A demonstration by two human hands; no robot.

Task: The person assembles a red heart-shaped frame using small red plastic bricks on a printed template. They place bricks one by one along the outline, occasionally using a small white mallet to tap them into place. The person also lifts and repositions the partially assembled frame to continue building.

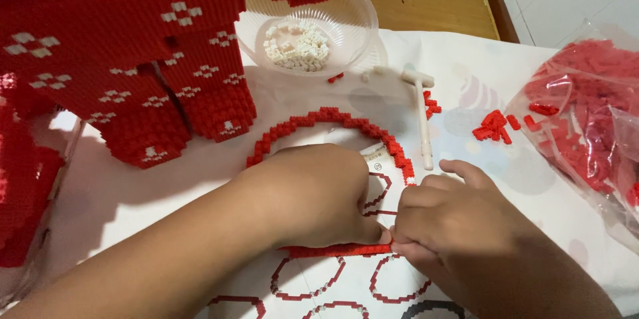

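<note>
Both hands, left (313, 196) and right (452, 226), pinch a studded red brick ring (333, 250).

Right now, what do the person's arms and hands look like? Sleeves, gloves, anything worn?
Both are bare: the left hand and right hand have no gloves, rings or wristbands in view. Both forearms show no sleeves up to the frame edge. No marks or cables visible.

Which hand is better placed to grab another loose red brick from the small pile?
Probably the right hand: the loose red bricks lie on its side, just beyond it. The left hand would have to cross over the red brick ring.
</note>
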